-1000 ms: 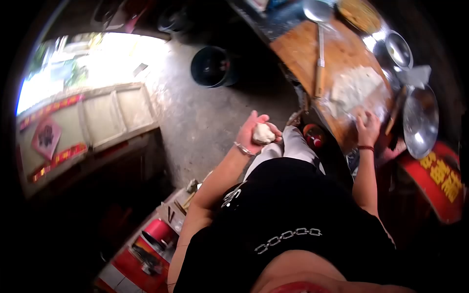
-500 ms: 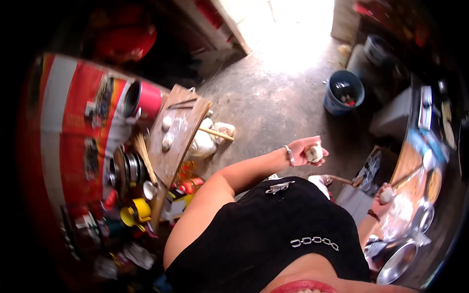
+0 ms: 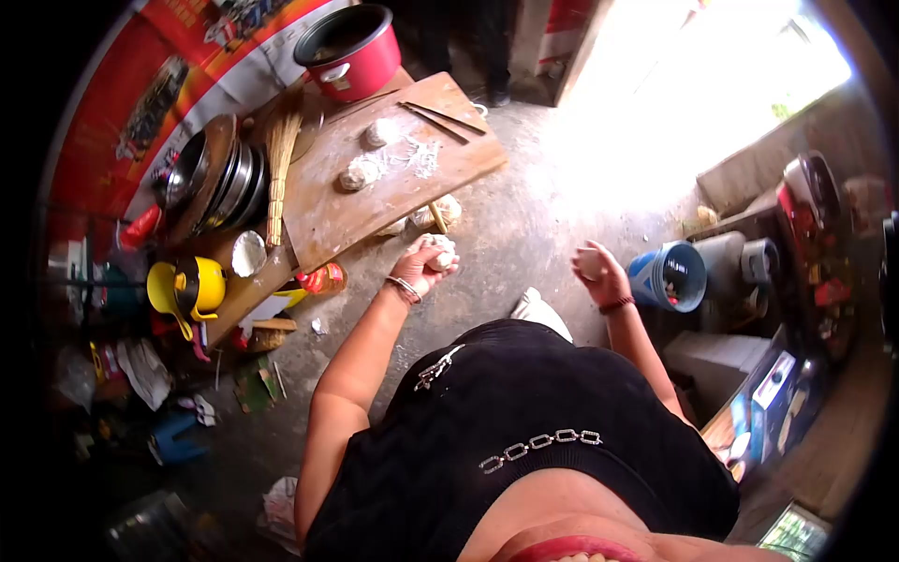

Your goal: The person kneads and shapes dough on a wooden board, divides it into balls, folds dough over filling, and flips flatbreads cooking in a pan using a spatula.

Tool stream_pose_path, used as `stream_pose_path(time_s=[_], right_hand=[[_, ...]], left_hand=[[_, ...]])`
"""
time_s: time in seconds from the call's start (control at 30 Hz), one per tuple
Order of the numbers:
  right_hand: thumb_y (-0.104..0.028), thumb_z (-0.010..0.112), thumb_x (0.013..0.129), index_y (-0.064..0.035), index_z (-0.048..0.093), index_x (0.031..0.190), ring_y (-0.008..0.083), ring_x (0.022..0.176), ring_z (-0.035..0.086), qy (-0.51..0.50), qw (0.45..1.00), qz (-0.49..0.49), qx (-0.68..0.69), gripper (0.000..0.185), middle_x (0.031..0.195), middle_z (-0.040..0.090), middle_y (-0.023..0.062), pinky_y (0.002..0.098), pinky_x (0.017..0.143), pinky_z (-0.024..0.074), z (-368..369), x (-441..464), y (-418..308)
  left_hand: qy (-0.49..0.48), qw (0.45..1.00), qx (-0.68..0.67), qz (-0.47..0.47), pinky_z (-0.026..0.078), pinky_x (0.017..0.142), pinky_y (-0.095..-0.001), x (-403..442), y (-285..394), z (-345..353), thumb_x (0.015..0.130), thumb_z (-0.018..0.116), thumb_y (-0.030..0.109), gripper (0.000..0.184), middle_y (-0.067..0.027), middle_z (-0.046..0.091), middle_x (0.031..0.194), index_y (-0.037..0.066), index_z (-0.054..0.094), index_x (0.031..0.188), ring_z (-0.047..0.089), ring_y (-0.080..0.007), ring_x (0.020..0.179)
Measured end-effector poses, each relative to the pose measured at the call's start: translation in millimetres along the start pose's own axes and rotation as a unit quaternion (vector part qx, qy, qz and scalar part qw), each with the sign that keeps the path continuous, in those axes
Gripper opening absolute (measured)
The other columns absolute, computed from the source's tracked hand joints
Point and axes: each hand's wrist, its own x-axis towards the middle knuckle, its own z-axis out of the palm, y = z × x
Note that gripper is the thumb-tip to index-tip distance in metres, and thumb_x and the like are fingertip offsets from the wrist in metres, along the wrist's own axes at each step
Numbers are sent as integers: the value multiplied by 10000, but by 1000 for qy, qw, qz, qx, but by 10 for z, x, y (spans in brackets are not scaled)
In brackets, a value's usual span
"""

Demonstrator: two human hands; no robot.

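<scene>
My left hand (image 3: 419, 273), wearing a bracelet, is closed around a whitish dough ball (image 3: 440, 253). It hangs just off the near edge of the wooden board (image 3: 323, 225). Two more dough balls, one round (image 3: 381, 132) and one rougher (image 3: 360, 173), lie on the board by scattered flour (image 3: 423, 157). My right hand (image 3: 611, 279) is out over the floor, its fingers curled around a pale dough ball (image 3: 589, 263), partly visible. A pair of dark chopsticks (image 3: 438, 123) rests at the board's far end.
A red pot (image 3: 361, 66) stands behind the board. Left of it are a straw whisk (image 3: 281, 173), stacked pans (image 3: 229, 187), a white bowl (image 3: 249, 253) and a yellow pitcher (image 3: 198, 287). A blue bucket (image 3: 688, 276) sits on the floor at right, near a bright doorway.
My view and body have turned left, toward the wooden board. The right hand has left the cluttered counter; both hands still hold their dough balls.
</scene>
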Motion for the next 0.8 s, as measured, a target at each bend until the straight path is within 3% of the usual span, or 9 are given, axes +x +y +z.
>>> stream_pose_path(time_s=[0.1, 0.13, 0.33, 0.4, 0.5, 0.57, 0.7, 0.73, 0.8], right_hand=[[-180, 601, 865, -33, 525, 1166, 265, 865, 613, -64, 982, 66, -163, 344, 1025, 594, 126, 358, 706, 535, 849, 604, 152], [-156, 625, 850, -20, 534, 1162, 228, 847, 615, -102, 971, 85, -197, 352, 1009, 599, 108, 337, 690, 540, 1067, 808, 200], [-206, 683, 807, -17, 565, 1130, 177, 821, 618, -228, 859, 15, -457, 392, 965, 634, 87, 304, 699, 532, 2146, 2012, 665], [-224, 699, 776, -18, 578, 1108, 211, 850, 620, -250, 786, -71, -560, 409, 975, 637, 119, 319, 735, 518, 2419, 2264, 770], [-253, 728, 706, -26, 595, 1074, 305, 940, 610, -275, 617, -279, -682, 453, 1019, 625, 190, 362, 833, 484, 2885, 2625, 966], [-177, 743, 666, -35, 572, 1096, 340, 993, 573, -295, 606, -351, -650, 484, 1116, 573, 176, 375, 862, 477, 3088, 2805, 1111], [-134, 731, 649, -47, 549, 1104, 355, 1127, 469, -270, 558, -361, -697, 497, 1188, 505, 187, 394, 951, 418, 3247, 3117, 1385], [-130, 727, 656, -53, 548, 1109, 362, 1127, 466, -273, 538, -367, -708, 494, 1207, 492, 193, 410, 959, 408, 3237, 3170, 1447], [-162, 704, 688, -78, 547, 1124, 369, 1131, 462, -266, 520, -367, -724, 471, 1241, 476, 196, 443, 971, 386, 3136, 3377, 1572]], left_hand=[[78, 996, -17, 41, 525, 755, -459, 103, 276, -344, 823, 588, 39, 344, -159, 566, 1043, 64, 453, 1139, 597, -348, 915], [104, 993, -5, 58, 529, 708, -422, 109, 361, -374, 828, 593, 64, 284, -121, 583, 981, 87, 500, 1096, 611, -284, 843], [275, 952, 64, 122, 528, 651, -352, 253, 782, -803, 777, 685, 112, 335, -26, 582, 950, 127, 515, 1066, 599, -180, 805], [339, 926, 114, 124, 526, 608, -303, 261, 890, -866, 756, 708, 129, 318, -13, 585, 922, 120, 529, 1018, 594, -146, 781], [391, 897, 152, 139, 507, 535, -265, 262, 1088, -989, 704, 733, 142, 299, -2, 584, 849, 101, 535, 925, 582, -118, 730], [434, 868, 194, 143, 498, 525, -262, 282, 1248, -1106, 689, 735, 142, 306, -2, 583, 822, 98, 533, 915, 579, -111, 731], [491, 716, 446, 218, 502, 638, -374, 448, 1488, -1711, 607, 743, 213, 414, -130, 619, 800, 57, 512, 913, 616, -300, 769], [497, 709, 463, 189, 485, 691, -369, 490, 1598, -1842, 599, 747, 178, 414, -128, 629, 838, 37, 541, 929, 620, -257, 793], [494, 669, 531, 161, 488, 719, -408, 509, 1714, -2099, 624, 719, 216, 422, -174, 627, 890, 51, 541, 969, 603, -339, 839]])
